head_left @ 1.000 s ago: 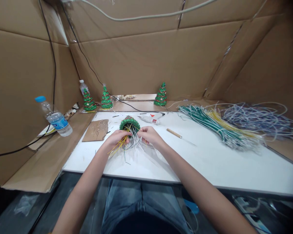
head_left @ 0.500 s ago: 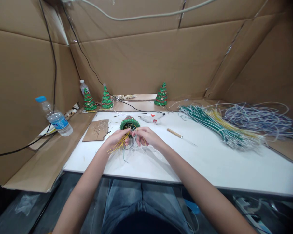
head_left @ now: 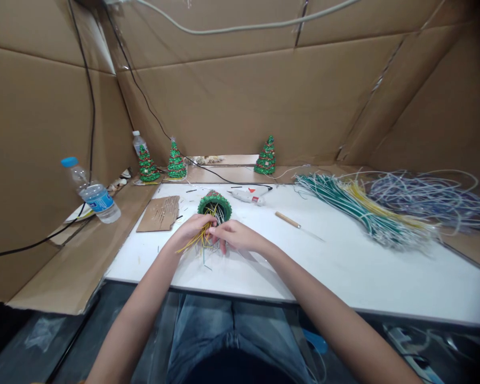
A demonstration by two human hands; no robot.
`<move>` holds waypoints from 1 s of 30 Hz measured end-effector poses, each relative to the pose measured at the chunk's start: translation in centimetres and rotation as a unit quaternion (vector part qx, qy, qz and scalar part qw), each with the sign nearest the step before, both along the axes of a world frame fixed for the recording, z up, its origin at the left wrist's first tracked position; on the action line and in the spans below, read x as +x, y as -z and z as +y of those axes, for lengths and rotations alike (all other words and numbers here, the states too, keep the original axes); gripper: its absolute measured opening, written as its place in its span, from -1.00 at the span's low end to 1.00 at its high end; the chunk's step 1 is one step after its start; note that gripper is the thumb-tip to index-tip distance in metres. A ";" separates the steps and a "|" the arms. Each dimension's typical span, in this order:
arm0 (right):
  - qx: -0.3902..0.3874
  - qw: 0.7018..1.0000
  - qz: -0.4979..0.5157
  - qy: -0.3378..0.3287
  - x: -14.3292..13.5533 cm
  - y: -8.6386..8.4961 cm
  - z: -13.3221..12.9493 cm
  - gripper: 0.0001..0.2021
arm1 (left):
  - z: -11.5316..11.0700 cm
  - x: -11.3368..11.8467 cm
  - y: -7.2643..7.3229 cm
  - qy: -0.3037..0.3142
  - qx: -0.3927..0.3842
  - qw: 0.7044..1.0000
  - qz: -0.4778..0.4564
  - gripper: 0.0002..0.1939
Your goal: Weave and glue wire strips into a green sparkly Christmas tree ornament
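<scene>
A small green Christmas tree [head_left: 215, 201] lies on its side on the white table, its hollow base toward me. Yellow and white wires [head_left: 194, 240] come out of that base. My left hand [head_left: 196, 226] is closed around the yellow wires just in front of the opening. To its right, my right hand [head_left: 230, 234] pinches at the white and yellow strands, fingertips close to the left hand's. Exactly which strands sit between the right fingertips is too small to make out. A few thin green pieces lie on the table below the hands.
Beyond the tree lies a white glue gun [head_left: 246, 197]. An awl [head_left: 288, 219] with a wooden handle is to the right, near green, white and yellow wire bundles [head_left: 356, 205]. Cardboard [head_left: 159, 214] lies left. Several finished trees [head_left: 265, 157] and a water bottle [head_left: 98, 197] stand around the edges.
My right hand has moved slightly left and down, its fingers now lower on the wires. The left hand stays on the yellow wires at nearly the same place.
</scene>
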State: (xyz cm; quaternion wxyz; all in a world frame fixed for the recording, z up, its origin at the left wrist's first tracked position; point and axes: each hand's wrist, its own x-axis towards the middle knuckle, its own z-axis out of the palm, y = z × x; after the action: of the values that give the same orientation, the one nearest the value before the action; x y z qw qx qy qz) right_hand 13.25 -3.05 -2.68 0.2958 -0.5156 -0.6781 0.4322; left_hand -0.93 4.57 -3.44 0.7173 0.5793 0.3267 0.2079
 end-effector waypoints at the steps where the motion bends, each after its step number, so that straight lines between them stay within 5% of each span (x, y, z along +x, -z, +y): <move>1: -0.012 1.000 0.001 -0.001 0.3 -0.2 -0.1 -0.49 | 0.0 0.0 0.0 -0.005 -0.011 1.000 -0.007 -0.75; 14: -0.092 0.990 0.002 -0.103 2.9 -2.3 -0.9 -0.42 | -0.5 -0.3 -1.4 -0.002 -0.143 0.989 -0.040 -0.72; 22: -0.088 0.995 -0.005 -0.053 2.7 -1.5 -0.4 -0.55 | -0.5 -0.6 -1.7 0.034 -0.171 0.983 -0.059 -0.70; 25: -0.029 0.998 0.048 -0.006 2.8 -1.5 -0.2 -0.65 | -0.3 -0.6 -1.5 0.038 -0.168 0.983 -0.062 -0.71; 30: 0.186 0.974 0.043 0.120 2.7 -1.3 0.0 -0.68 | -0.2 -0.4 -1.1 0.037 -0.151 0.986 -0.060 -0.72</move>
State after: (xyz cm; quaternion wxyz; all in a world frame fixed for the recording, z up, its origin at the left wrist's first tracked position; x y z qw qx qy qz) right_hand 15.91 -3.04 -1.43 0.4651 -0.5100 -0.6666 0.2816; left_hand -1.35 4.39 -2.36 0.8221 0.4626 0.2889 0.1636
